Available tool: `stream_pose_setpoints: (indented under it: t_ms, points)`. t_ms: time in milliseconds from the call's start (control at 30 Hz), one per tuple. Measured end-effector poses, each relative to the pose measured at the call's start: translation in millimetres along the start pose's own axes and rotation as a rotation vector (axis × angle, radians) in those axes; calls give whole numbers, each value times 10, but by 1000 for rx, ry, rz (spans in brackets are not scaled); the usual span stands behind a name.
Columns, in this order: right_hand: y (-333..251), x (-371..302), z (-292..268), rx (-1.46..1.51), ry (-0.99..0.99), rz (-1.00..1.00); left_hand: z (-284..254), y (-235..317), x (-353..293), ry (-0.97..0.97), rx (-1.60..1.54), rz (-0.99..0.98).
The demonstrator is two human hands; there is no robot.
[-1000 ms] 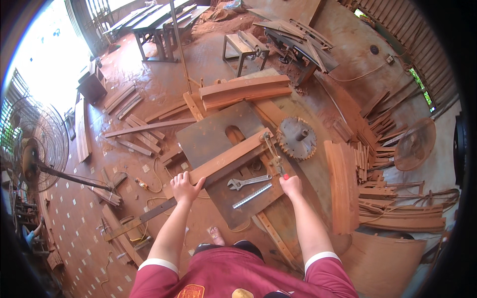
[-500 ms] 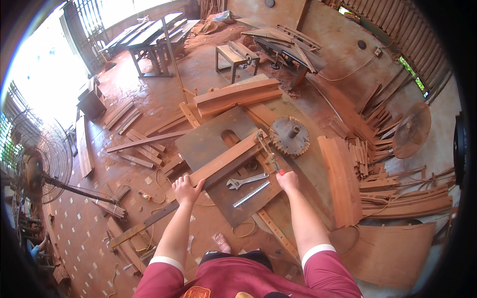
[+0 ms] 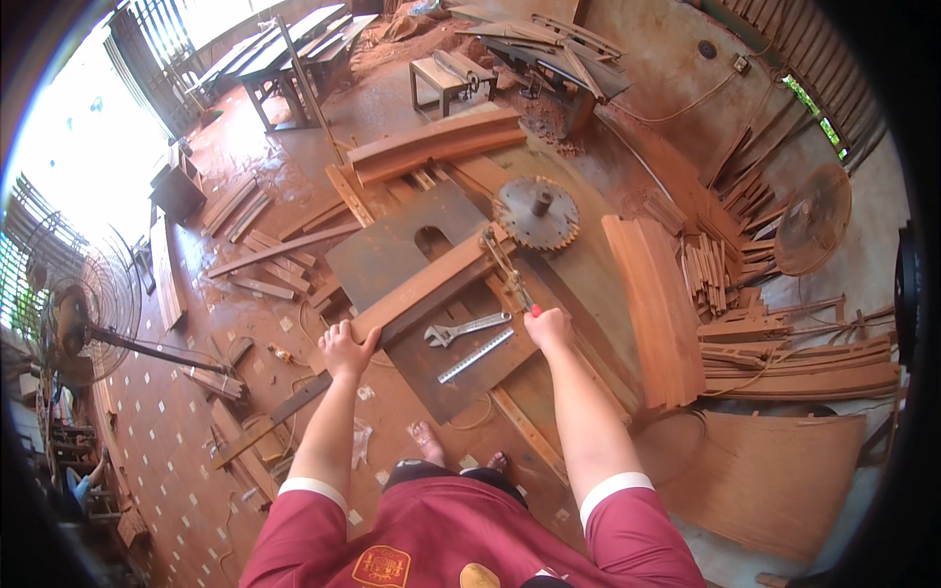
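My left hand (image 3: 348,350) is wrapped over the near-left end of a long wooden fence bar (image 3: 421,292), which has a dark metal rail along its side. The bar lies diagonally across a dark flat saw table plate (image 3: 368,260) with a slot in it. At the bar's far-right end is a metal clamp (image 3: 510,279); my right hand (image 3: 549,330) is closed round its red handle. Between my hands, an adjustable wrench (image 3: 469,329) and a steel ruler (image 3: 476,356) lie on the plate. A toothed circular saw blade (image 3: 537,213) rests flat beyond the clamp.
Thick planks (image 3: 436,147) lie behind the plate, and a wide board (image 3: 652,314) is at its right. Wood strips (image 3: 235,206) litter the tiled floor. A standing fan (image 3: 74,318) is at the left. Offcuts (image 3: 794,353) are heaped along the right wall.
The whole view has shifted a little, so the bench appears higher and further left. Both hands keep their grips on the fence bar and the clamp handle.
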State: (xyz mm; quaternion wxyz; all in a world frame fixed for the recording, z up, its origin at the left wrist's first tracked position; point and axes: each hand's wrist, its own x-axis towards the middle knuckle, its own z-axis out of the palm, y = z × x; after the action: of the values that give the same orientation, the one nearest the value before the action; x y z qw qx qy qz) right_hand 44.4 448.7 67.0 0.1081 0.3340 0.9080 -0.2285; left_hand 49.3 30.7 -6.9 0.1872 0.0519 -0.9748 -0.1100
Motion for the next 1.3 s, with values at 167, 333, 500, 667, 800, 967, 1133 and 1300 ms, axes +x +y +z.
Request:
stream_pose_setpoints:
  t_ms: [167, 333, 500, 667, 800, 967, 1133, 1300]
  points:
    - [313, -99, -103, 0, -35, -6, -145, 225, -256, -124, 30, -53]
    - [646, -187, -123, 12, -54, -14, -204, 339, -576, -126, 33, -62]
    - [925, -333, -228, 40, -67, -39, -271, 482, -844, -148, 42, -73]
    - [1228, -419, -289, 60, -51, -45, -326, 637, -1081, -177, 55, -72]
    - [1407, -517, -400, 79, -78, -35, -341, 734, -1284, -149, 33, -68]
    - [1641, -640, -478, 113, -90, -45, -354, 806, -1510, -166, 79, -87]
    - [1889, -628, -461, 133, -109, -55, -390, 934, -1643, -209, 93, -95]
    - [2089, -669, -456, 168, -99, -69, -364, 947, -1787, -215, 87, -94]
